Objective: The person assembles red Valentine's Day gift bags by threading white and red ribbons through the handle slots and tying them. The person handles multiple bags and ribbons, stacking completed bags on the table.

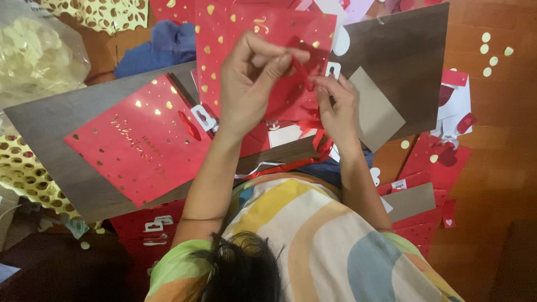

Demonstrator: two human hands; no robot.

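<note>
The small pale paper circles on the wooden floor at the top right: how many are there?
4, in a loose cluster: top one, one below it, one to the right, one lower. A fifth-looking one sits beneath; others may be hidden.

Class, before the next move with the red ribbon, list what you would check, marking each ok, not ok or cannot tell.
1. Left hand pinches the red ribbon: ok.
2. Right hand grips the ribbon's lower part: ok.
3. Ribbon threaded through the red bag: cannot tell, fingers hide it.
4. White tag in view beside the right fingertips: ok.
5. Second red bag lies flat on the grey board: ok.
</note>
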